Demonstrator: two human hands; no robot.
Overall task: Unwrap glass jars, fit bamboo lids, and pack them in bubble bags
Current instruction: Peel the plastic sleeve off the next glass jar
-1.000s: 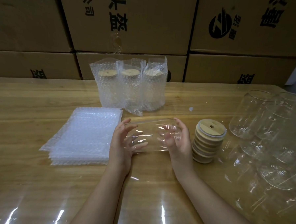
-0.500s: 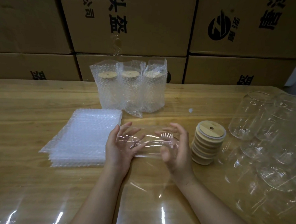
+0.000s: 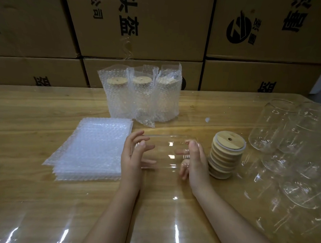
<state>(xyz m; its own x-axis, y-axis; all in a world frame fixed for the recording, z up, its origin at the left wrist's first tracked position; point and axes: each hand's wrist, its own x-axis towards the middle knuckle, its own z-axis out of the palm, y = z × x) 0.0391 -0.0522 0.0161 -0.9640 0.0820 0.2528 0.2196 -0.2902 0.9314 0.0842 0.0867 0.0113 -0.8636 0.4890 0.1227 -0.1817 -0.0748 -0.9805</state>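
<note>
A clear glass jar (image 3: pixel 168 151) lies sideways between my hands, just above the table. My left hand (image 3: pixel 133 155) cups its left end with spread, curled fingers. My right hand (image 3: pixel 195 160) grips its right end. A stack of bamboo lids (image 3: pixel 227 152) stands right of my right hand. Flat bubble bags (image 3: pixel 93 147) are piled to the left. Three bagged jars with lids (image 3: pixel 140 96) stand at the back. Several bare glass jars (image 3: pixel 292 143) lie heaped at the right.
The wooden table (image 3: pixel 35 107) is covered by a glossy clear sheet. Stacked cardboard boxes (image 3: pixel 142 23) form a wall right behind the table's far edge. A small white scrap (image 3: pixel 207 119) lies behind the lids.
The jar has sunk slightly toward the table and turned between my hands. My right hand shifted from under the jar's end to gripping it from the side.
</note>
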